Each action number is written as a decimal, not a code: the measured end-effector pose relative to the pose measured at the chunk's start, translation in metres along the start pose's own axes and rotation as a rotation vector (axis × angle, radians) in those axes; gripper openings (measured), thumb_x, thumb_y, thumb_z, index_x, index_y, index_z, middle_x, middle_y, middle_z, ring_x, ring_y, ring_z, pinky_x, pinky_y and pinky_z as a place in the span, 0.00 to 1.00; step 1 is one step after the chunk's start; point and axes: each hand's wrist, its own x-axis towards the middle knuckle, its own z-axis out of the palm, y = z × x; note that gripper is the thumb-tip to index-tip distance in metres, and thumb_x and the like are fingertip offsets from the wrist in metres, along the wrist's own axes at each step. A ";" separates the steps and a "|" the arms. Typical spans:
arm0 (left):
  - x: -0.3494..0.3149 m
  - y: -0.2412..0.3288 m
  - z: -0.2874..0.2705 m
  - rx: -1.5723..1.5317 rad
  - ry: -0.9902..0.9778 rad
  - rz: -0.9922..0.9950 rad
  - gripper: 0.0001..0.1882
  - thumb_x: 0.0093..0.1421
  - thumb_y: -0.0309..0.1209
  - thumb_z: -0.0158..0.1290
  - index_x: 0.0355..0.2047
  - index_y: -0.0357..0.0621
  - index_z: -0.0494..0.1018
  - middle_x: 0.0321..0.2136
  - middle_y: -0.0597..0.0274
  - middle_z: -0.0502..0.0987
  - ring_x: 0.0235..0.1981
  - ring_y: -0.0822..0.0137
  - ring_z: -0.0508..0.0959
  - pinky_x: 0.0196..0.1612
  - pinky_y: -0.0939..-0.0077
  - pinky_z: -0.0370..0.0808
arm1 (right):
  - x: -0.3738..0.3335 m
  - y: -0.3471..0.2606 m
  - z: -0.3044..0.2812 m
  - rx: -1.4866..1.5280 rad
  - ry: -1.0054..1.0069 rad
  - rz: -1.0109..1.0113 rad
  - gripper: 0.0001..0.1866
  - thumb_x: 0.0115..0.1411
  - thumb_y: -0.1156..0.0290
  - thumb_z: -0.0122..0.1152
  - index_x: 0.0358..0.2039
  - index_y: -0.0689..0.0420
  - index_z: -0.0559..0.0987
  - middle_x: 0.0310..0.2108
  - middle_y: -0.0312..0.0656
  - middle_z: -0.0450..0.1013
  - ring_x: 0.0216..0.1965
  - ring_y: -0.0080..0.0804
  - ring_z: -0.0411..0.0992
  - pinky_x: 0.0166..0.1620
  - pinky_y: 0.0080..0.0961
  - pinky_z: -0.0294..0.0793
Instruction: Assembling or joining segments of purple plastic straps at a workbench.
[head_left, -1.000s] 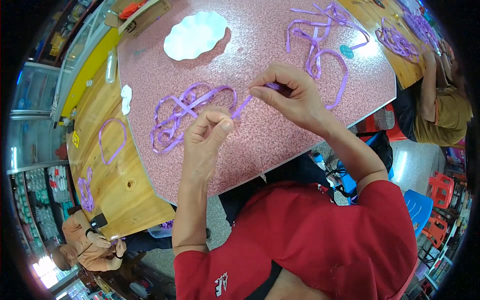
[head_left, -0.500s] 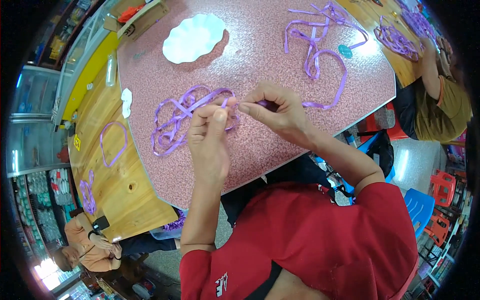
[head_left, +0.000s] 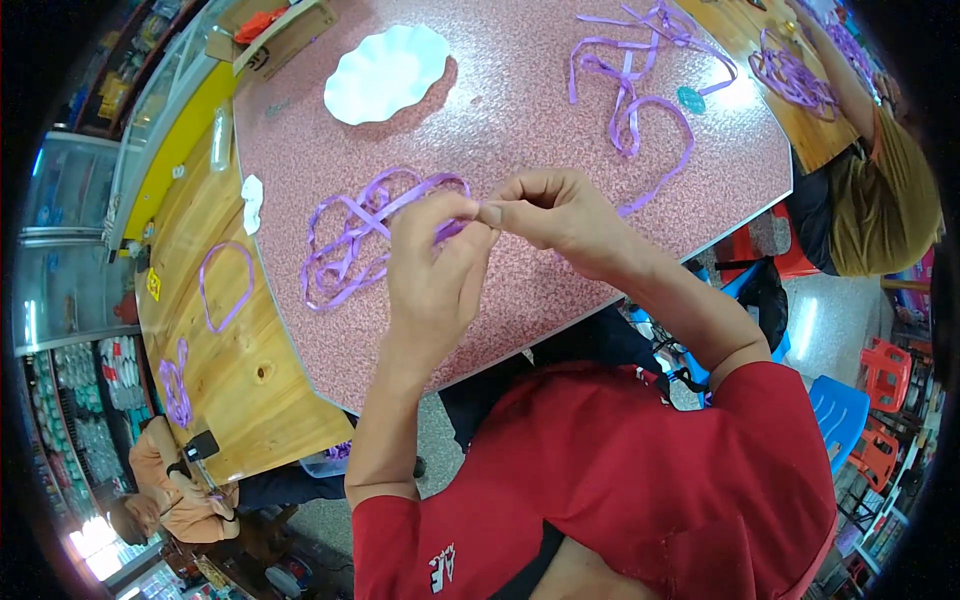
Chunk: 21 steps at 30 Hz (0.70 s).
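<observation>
My left hand (head_left: 435,265) and my right hand (head_left: 560,222) meet fingertip to fingertip over the pink speckled table (head_left: 520,120). Both pinch a purple ribbon (head_left: 452,231); the exact spot between the fingertips is hidden. Loose loops of this ribbon lie on the table left of my left hand. From beyond my right hand another stretch of purple ribbon (head_left: 690,150) curves up to a tangle at the far right. Beside that stretch rests a small round teal piece (head_left: 691,100).
A white scalloped dish (head_left: 388,75) stands at the far left of the table, near a cardboard box (head_left: 285,40). More ribbon loops (head_left: 228,290) lie on a wooden table (head_left: 265,400) at left. One person sits at lower left, another works at upper right near a ribbon pile (head_left: 790,80).
My left hand has turned over the ribbon, its fingers now meeting my right fingertips. The person at upper right has reached farther away; the one at lower left has shifted their hands.
</observation>
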 end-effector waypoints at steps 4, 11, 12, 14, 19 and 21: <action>-0.003 0.010 0.008 -0.098 0.264 -0.116 0.07 0.57 0.22 0.57 0.36 0.40 0.72 0.39 0.54 0.72 0.40 0.59 0.73 0.43 0.68 0.70 | -0.005 -0.001 0.010 0.003 0.026 -0.163 0.07 0.62 0.68 0.62 0.34 0.58 0.81 0.24 0.24 0.69 0.25 0.10 0.61 0.27 0.13 0.57; -0.004 0.022 0.004 -1.308 0.263 -0.762 0.06 0.68 0.30 0.48 0.40 0.40 0.69 0.37 0.65 0.71 0.37 0.76 0.69 0.43 0.77 0.68 | 0.001 0.010 0.005 -0.302 -0.025 -0.710 0.05 0.60 0.76 0.60 0.37 0.59 0.77 0.31 0.35 0.72 0.29 0.18 0.68 0.31 0.18 0.66; -0.002 0.023 0.002 -1.307 0.268 -0.762 0.06 0.68 0.30 0.48 0.40 0.40 0.69 0.37 0.65 0.71 0.37 0.76 0.69 0.43 0.77 0.68 | 0.002 0.007 0.003 -0.302 -0.030 -0.709 0.05 0.60 0.76 0.60 0.37 0.59 0.77 0.31 0.35 0.72 0.29 0.18 0.68 0.31 0.18 0.66; -0.001 0.024 -0.001 -1.299 0.252 -0.841 0.06 0.68 0.29 0.49 0.41 0.41 0.70 0.36 0.67 0.72 0.35 0.78 0.69 0.41 0.81 0.67 | 0.004 0.000 0.000 -0.597 -0.018 -0.975 0.10 0.51 0.80 0.65 0.35 0.57 0.77 0.29 0.39 0.73 0.28 0.26 0.73 0.28 0.22 0.70; -0.004 0.021 0.001 -0.935 0.250 -0.701 0.06 0.67 0.28 0.50 0.42 0.39 0.70 0.38 0.67 0.72 0.36 0.80 0.69 0.40 0.84 0.66 | 0.005 -0.005 -0.004 -0.968 0.095 -1.172 0.15 0.43 0.82 0.67 0.33 0.56 0.78 0.29 0.39 0.73 0.24 0.33 0.74 0.23 0.25 0.72; -0.005 0.022 0.002 -0.893 0.255 -0.678 0.06 0.66 0.27 0.51 0.42 0.39 0.70 0.39 0.66 0.73 0.37 0.79 0.69 0.40 0.84 0.67 | 0.006 -0.004 -0.004 -1.001 0.119 -1.188 0.15 0.42 0.82 0.67 0.32 0.55 0.79 0.29 0.39 0.73 0.23 0.34 0.74 0.21 0.25 0.72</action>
